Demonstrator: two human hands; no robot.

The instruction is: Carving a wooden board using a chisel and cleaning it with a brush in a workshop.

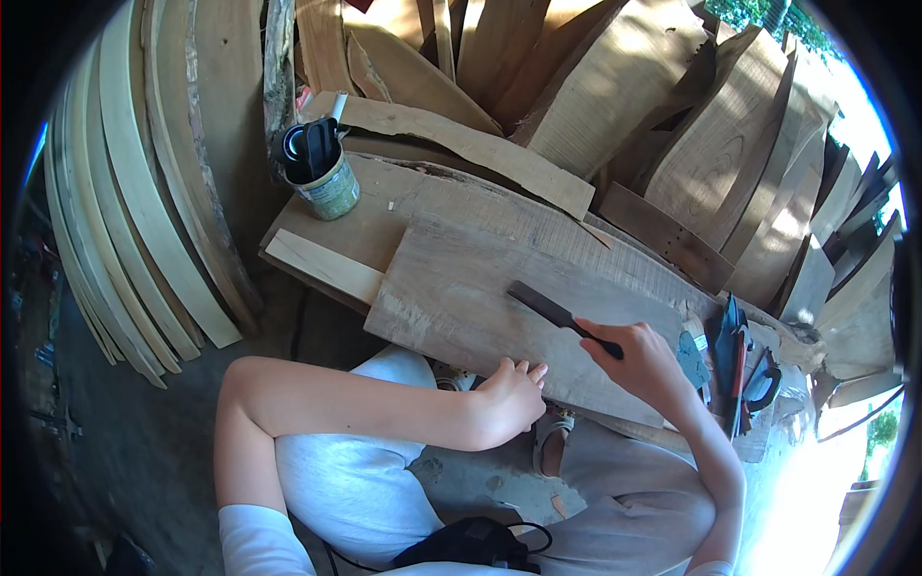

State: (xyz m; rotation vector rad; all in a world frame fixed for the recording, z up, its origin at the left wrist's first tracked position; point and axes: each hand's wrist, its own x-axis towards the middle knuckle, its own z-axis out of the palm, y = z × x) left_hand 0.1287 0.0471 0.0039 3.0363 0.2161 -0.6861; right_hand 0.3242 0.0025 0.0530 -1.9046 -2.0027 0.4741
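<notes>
Across the middle of the bench, a broad grey-brown board lies at a slant, and over it comes the right hand, closed firmly round the black handle of a dark flat-bladed tool. Look at that grip: the fingers wrap the handle, and the blade runs out ahead of the knuckles, up and to the left, its square tip well away from the fist and over the middle of the board. Whether the blade touches the wood or sits just above it, this angle can't settle.

Down at the near edge, here's the left hand, fingers bent, fingertips at the board's rim, nearer the person than the tool and apart from it. Is it clasping that edge or simply resting there? I cannot tell.

Over to the left, a pale strip of wood sits right beside the board's end, and beyond it stands a tin loaded with black objects. On the right, just past the right forearm, a cluster of tools shows blue, red and black. Behind it all, big wooden slabs lean in a crowd, with long pale planks ranged at far left.
</notes>
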